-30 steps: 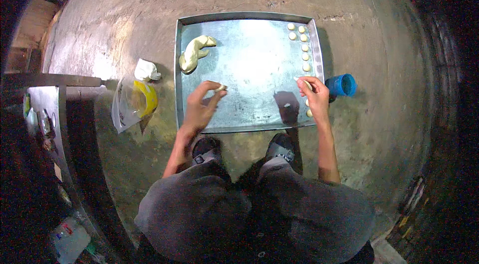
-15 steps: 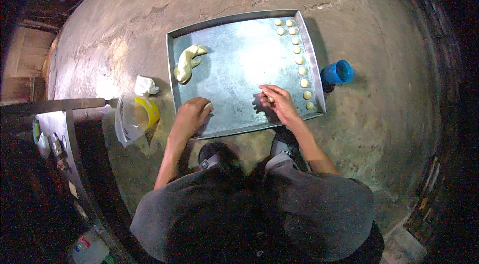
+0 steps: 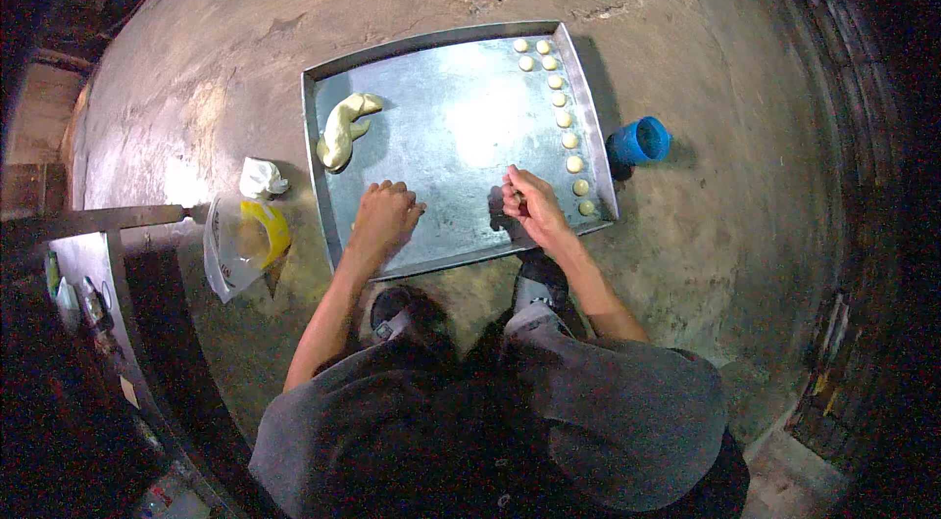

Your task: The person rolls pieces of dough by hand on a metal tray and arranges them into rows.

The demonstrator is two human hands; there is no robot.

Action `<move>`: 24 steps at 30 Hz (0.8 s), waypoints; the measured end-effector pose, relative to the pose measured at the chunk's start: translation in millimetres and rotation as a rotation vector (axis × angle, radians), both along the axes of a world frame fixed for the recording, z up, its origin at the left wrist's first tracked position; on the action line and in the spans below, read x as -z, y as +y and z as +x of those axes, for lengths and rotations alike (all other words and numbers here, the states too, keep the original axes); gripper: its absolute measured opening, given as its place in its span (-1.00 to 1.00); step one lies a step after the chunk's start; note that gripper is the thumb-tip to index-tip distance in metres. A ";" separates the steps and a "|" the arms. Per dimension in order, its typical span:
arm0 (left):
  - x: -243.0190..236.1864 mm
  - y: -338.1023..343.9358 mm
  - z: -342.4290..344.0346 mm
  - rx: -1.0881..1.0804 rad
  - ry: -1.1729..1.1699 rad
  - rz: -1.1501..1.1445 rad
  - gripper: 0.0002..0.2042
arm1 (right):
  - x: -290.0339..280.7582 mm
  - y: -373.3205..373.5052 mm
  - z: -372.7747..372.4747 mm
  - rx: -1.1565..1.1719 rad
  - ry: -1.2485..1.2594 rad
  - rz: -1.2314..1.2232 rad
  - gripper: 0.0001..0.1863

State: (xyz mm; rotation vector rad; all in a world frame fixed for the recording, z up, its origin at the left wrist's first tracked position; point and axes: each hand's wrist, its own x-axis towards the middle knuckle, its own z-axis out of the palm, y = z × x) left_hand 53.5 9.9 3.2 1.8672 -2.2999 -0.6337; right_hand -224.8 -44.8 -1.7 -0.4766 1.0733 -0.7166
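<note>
A large metal tray [image 3: 451,142] lies on the concrete floor in front of me. My left hand [image 3: 384,215] rests knuckles-up on the tray's near part with its fingers curled; whether it holds anything I cannot tell. My right hand [image 3: 529,200] hovers over the tray's near right part with its fingers pinched together, perhaps on a small bit of dough. A curved lump of pale yellow dough [image 3: 343,130] lies at the tray's left. Several small dough balls [image 3: 564,117] line the tray's right edge.
A blue cup [image 3: 639,140] stands on the floor right of the tray. Left of the tray lie a crumpled white wad [image 3: 261,178] and a clear plastic bag with something yellow inside [image 3: 245,240]. My feet in sandals [image 3: 402,308] sit just below the tray.
My view has shifted, so the tray sits higher and tilted. My right hand has moved left from the row of dough balls toward the tray's near middle; my left hand has lowered onto the tray.
</note>
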 end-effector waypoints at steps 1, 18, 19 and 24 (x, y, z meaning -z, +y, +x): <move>-0.1 -1.9 4.2 -0.045 0.006 -0.005 -0.72 | 1.7 2.9 -3.9 -0.004 0.002 -0.053 -0.65; -3.1 40.6 43.8 -0.509 0.361 -0.053 -0.76 | 12.8 12.8 8.3 0.017 0.076 -0.017 -0.74; -1.5 42.6 40.1 -0.545 0.443 -0.045 -0.77 | 12.2 13.0 8.6 0.030 0.074 -0.010 -0.74; 7.1 46.4 1.7 -0.756 1.113 0.197 -0.73 | 24.3 7.8 6.2 -0.051 -0.100 0.006 -0.73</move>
